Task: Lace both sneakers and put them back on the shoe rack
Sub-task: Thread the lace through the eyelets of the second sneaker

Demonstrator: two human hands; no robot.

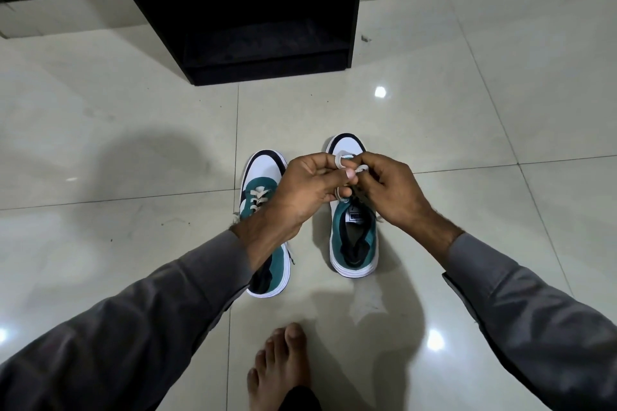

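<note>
Two white and teal sneakers stand side by side on the tiled floor, toes pointing away from me. The left sneaker (263,177) shows white lacing across its teal tongue, and my left forearm crosses its heel. Above the right sneaker (354,243), my left hand (307,190) and my right hand (390,190) meet, both pinching loops of its white lace (339,160). The hands hide that shoe's eyelets. The black shoe rack (240,10) stands straight ahead, its shelves dark.
A bare foot (282,367) rests on the floor near the bottom edge. Glossy pale tiles (117,127) spread to both sides. Grey sleeves cover both my forearms.
</note>
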